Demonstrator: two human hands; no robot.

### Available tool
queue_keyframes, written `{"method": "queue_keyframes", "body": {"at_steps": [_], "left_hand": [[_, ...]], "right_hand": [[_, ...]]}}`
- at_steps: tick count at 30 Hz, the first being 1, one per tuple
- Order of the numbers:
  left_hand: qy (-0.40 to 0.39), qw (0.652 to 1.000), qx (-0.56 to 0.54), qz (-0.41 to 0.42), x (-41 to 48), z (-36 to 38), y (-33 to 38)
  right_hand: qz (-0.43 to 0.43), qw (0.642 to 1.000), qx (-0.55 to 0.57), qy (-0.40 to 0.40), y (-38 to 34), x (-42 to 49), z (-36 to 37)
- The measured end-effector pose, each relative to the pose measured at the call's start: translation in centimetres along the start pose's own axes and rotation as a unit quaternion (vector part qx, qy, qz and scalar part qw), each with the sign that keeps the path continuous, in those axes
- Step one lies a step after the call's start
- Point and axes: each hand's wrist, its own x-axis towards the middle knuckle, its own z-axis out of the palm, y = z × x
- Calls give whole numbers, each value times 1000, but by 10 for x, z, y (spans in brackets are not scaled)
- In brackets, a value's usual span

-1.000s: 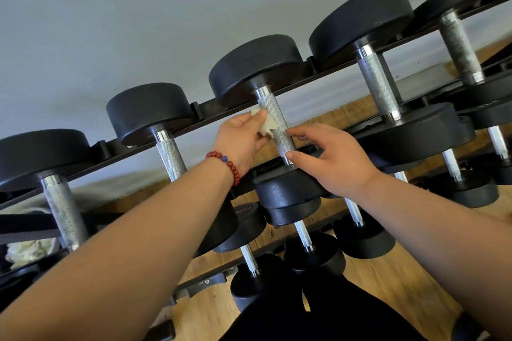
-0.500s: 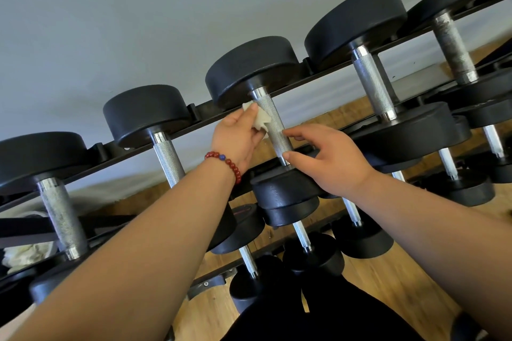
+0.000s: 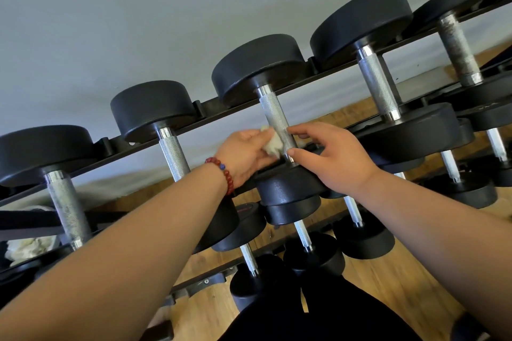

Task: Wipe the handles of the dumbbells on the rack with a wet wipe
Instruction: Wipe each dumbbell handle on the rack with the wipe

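Now: left hand [image 3: 243, 153] pinches crumpled white wet wipe [image 3: 270, 144] against near end of knurled silver handle [image 3: 277, 119], black round-headed dumbbell [image 3: 257, 66], 3rd from left on black metal rack [image 3: 210, 111]; right hand [image 3: 332, 159] spread, fingertips [image 3: 293, 151] bracing right side. Best: wrap wipe round, stroke full length.

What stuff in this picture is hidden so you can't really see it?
Head view, wet wipe: mostly covered by the left hand and the handle, so its size is unclear.
Head view, second dumbbell from the left: near end behind the left forearm.
Head view, pale bundle: behind a rack bar, cut by the left edge; unidentifiable.
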Motion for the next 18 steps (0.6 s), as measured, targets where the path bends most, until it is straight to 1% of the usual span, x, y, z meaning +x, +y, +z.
{"method": "queue_keyframes", "body": {"at_steps": [1, 3, 7, 12, 16, 18], "left_hand": [[-18, 1000, 17, -16, -4, -2, -3], [-32, 999, 17, -25, -5, -8, -4], [-21, 1000, -9, 0, -3, -2, -1], [-21, 1000, -8, -8, -17, -9, -6], [-9, 998, -52, 18, -27, -23, 0], [-7, 997, -62, 40, -31, -23, 5]], "right_hand": [[1, 1000, 2, 0, 0, 0, 0], [5, 1000, 3, -2, 0, 0, 0], [8, 1000, 12, 1, -1, 0, 0], [19, 1000, 23, 1, 0, -1, 0], [21, 999, 30, 2, -2, -2, 0], [18, 998, 64, 3, -4, -3, -1]]}}
